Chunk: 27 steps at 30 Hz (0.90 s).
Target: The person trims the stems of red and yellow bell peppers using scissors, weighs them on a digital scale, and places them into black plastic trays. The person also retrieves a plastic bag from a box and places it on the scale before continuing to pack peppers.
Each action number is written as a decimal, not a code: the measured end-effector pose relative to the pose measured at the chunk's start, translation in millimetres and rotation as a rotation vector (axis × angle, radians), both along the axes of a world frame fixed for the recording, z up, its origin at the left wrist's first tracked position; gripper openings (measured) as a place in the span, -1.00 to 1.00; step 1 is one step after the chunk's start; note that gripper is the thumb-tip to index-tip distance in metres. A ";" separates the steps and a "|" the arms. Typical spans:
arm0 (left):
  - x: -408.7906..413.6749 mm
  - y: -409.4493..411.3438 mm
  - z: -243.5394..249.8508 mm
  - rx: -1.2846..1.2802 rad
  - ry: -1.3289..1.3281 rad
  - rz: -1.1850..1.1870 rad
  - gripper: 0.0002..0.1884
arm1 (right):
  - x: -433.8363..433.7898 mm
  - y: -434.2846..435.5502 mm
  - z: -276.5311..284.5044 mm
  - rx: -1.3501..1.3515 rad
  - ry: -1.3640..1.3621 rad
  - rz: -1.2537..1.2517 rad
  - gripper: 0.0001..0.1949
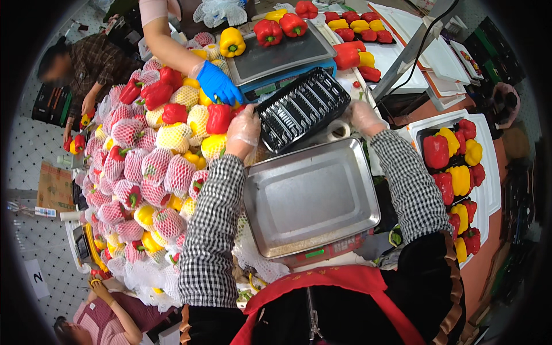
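Note:
My left hand (244, 131), in a thin clear glove, holds the left end of a black plastic tray (303, 110) with a ribbed bottom and nothing in it. At the tray's right end is my right hand (363, 117), also in a clear glove; whether its fingers grip the rim cannot be told. Below the tray, a bare steel pan (311, 198) sits on a red weighing scale (321, 253). A red bell pepper (218, 118) lies just left of my left hand, under a co-worker's blue-gloved hand (218, 83). A roll of tape (339, 130) is partly hidden behind the pan.
A big heap of red and yellow peppers in foam nets (157, 166) fills the left side. Beyond the tray stands a blue scale (280, 56) with loose peppers. Packed pepper trays lie in a white foam box (485, 172) at right. A metal post (409, 51) rises at upper right. Co-workers stand at left.

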State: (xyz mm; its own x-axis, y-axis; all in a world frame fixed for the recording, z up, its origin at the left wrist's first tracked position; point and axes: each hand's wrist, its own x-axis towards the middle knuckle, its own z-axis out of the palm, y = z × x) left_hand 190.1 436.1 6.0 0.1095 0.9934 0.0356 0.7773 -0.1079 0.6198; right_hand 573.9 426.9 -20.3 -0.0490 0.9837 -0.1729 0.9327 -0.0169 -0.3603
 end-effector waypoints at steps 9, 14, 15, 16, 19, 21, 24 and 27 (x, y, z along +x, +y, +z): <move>-11.2 -2.5 36.2 0.207 0.198 0.005 -0.75 | -36.4 -40.8 67.0 0.637 0.141 0.072 -0.53; -8.9 -45.7 49.7 0.342 -0.156 0.122 -0.72 | -96.0 -72.3 86.4 0.706 0.063 0.546 -0.67; -13.0 -61.4 58.0 0.346 -0.219 0.127 -0.74 | -98.7 -68.5 83.0 0.673 0.009 0.565 -0.71; -14.8 -81.2 68.0 0.341 -0.284 0.123 -0.75 | -97.7 -60.4 73.7 0.633 -0.047 0.575 -0.75; -49.4 -153.8 70.9 0.583 -0.198 0.093 -0.83 | -99.4 -42.8 60.7 0.598 -0.221 0.600 -0.81; -71.0 -218.2 76.4 0.497 -0.309 0.181 -0.86 | -98.0 -38.8 54.8 0.605 -0.242 0.621 -0.83; -110.4 -316.9 52.9 0.404 -0.185 0.394 -0.89 | -93.0 -29.8 47.3 0.655 -0.155 0.666 -0.88; -130.4 -402.6 23.3 0.295 -0.213 0.552 -0.94 | -100.0 -19.5 38.8 0.718 -0.154 0.647 -0.91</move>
